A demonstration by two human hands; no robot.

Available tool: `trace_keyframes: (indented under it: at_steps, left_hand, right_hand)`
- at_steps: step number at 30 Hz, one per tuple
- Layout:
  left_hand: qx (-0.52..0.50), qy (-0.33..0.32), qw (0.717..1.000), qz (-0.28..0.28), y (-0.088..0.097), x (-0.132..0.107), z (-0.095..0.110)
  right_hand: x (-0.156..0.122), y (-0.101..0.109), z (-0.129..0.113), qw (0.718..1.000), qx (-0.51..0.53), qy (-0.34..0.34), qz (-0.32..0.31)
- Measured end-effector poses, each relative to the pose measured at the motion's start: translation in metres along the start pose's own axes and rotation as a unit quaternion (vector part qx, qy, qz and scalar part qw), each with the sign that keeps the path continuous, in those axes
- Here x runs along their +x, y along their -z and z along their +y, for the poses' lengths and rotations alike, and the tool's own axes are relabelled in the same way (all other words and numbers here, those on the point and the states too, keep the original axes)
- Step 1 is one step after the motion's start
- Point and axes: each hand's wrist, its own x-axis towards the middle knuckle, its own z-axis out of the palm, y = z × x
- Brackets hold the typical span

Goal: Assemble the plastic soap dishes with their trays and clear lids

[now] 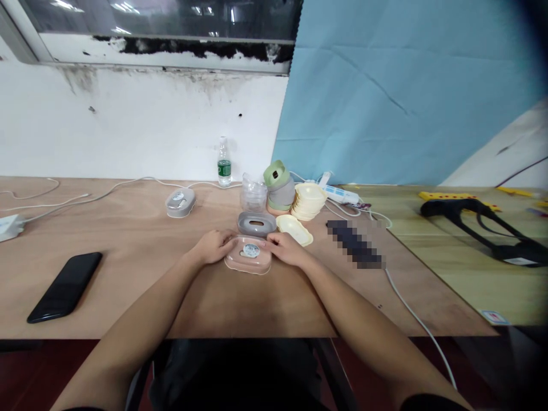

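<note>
A pink plastic box point(248, 262) with a clear cover and a round white label lies on the table in front of me. My left hand point(214, 245) grips its left side, fingers curled at the far corner. On the opposite side my right hand point(286, 249) holds it, with the thumb at the edge near the label. Just behind the box is a grey shell point(257, 231) with an oval slot. A cream tray point(295, 230) lies beyond my right hand. Farther back are stacked clear covers point(253, 197), a pile of green and grey shells point(280, 194) and stacked cream trays point(309, 201).
A grey covered box point(181, 203) sits at the back left. A black phone point(65, 287) lies near the left front. A water bottle point(224, 165) stands by the wall. Cables, a white power strip point(340, 194), a blurred dark object point(355, 244) and a black frame point(488, 228) are to the right.
</note>
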Motion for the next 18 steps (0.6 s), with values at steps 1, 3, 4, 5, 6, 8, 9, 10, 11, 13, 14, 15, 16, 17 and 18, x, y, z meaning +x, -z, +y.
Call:
trace_keyframes:
  at_steps: [1,3,4,5,6,8,9,10,11,13,14,15,16,17,18]
  left_hand:
    - [-0.003,-0.001,1.000,0.003,-0.0004,0.0000,0.0001]
    - [-0.013,0.003,1.000,0.009,-0.0008,0.0000,0.0000]
    - [-0.017,0.006,1.000,0.012,-0.0008,-0.0001,-0.0002]
    - [-0.019,0.010,1.000,0.013,-0.0009,-0.0001,-0.0003]
    - [-0.018,0.012,1.000,0.013,-0.0010,-0.0001,-0.0005]
    - [-0.008,0.017,1.000,0.013,-0.0012,0.0000,-0.0005]
    - [0.000,0.019,1.000,0.012,-0.0013,0.0001,-0.0004]
    - [0.006,0.021,1.000,0.011,-0.0014,0.0002,-0.0002]
    - [0.012,0.024,1.000,0.009,-0.0015,0.0003,0.0002]
    - [0.017,0.031,0.999,0.006,-0.0015,0.0004,0.0012]
    - [0.017,0.036,0.999,0.005,-0.0014,0.0004,0.0017]
    - [0.015,0.041,0.999,0.006,-0.0014,0.0005,0.0021]
    - [0.013,0.044,0.999,0.006,-0.0014,0.0005,0.0024]
    - [0.010,0.046,0.999,0.008,-0.0014,0.0005,0.0026]
    - [0.007,0.046,0.999,0.009,-0.0014,0.0005,0.0026]
  right_hand:
    - [0.0000,0.0004,0.0000,1.000,0.001,-0.001,0.000]
    - [0.0000,0.0012,0.0002,1.000,0.002,-0.002,0.001]
    - [0.0001,0.0016,0.0006,1.000,0.004,-0.003,0.000]
    - [0.0003,0.0021,0.0011,1.000,0.008,-0.005,-0.002]
    - [0.0005,0.0026,0.0018,1.000,0.014,-0.007,-0.004]
    - [0.0007,0.0036,0.0035,0.999,0.032,-0.014,-0.011]
    - [0.0008,0.0041,0.0043,0.999,0.044,-0.020,-0.015]
    - [0.0008,0.0045,0.0050,0.998,0.057,-0.027,-0.018]
    - [0.0007,0.0048,0.0055,0.997,0.069,-0.036,-0.020]
    - [0.0004,0.0054,0.0057,0.995,0.086,-0.050,-0.025]
    - [0.0002,0.0057,0.0056,0.994,0.090,-0.053,-0.027]
    - [0.0001,0.0060,0.0054,0.994,0.093,-0.053,-0.030]
    - [0.0000,0.0063,0.0052,0.994,0.096,-0.050,-0.034]
    - [0.0000,0.0065,0.0052,0.993,0.099,-0.047,-0.039]
    - [0.0001,0.0067,0.0054,0.993,0.103,-0.044,-0.044]
